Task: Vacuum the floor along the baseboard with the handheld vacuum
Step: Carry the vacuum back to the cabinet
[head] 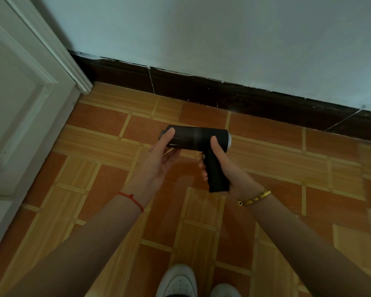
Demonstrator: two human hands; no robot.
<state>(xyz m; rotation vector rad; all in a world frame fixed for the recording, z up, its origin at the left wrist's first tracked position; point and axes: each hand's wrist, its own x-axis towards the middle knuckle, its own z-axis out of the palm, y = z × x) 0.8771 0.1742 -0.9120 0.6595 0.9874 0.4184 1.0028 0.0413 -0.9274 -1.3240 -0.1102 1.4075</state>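
- Vacuum status: handheld vacuum held in mid-air near frame centre, above the tiled floor, well apart from the baseboard, which runs from 11 o'clock to 3 o'clock across the view.
- Right hand: fingers curled around the pistol-style handle, thumb lying up against the barrel. Firm grip.
- Left hand: cupped under the barrel's 9 o'clock end, thumb on top, remaining fingers loosely spread beneath. Supporting, not clamping.
- Orientation: barrel roughly level, one end toward 9 o'clock, silver-ringed end toward 3 o'clock. Which end is the intake cannot be told from this view.
- Surroundings: white door and its frame at 9–10 o'clock, meeting the baseboard in a corner at 10 o'clock. White shoes at 6 o'clock.
- Judgement on step: appears to be readying the tool (checking or setting it up) before lowering; no floor contact yet, so the sweep itself is not started.
- Technique notes for doing it well:
  - Confirm the intake end, then aim it toward 12 o'clock and crouch so the nozzle reaches the floor-to-baseboard seam.
  - Start in the door-frame corner at 10 o'clock and travel toward 3 o'clock in one slow pass.
  - Keep the nozzle mouth flat on the tile, edge just touching the baseboard.
  - Release the left hand once the right alone controls it steadily.
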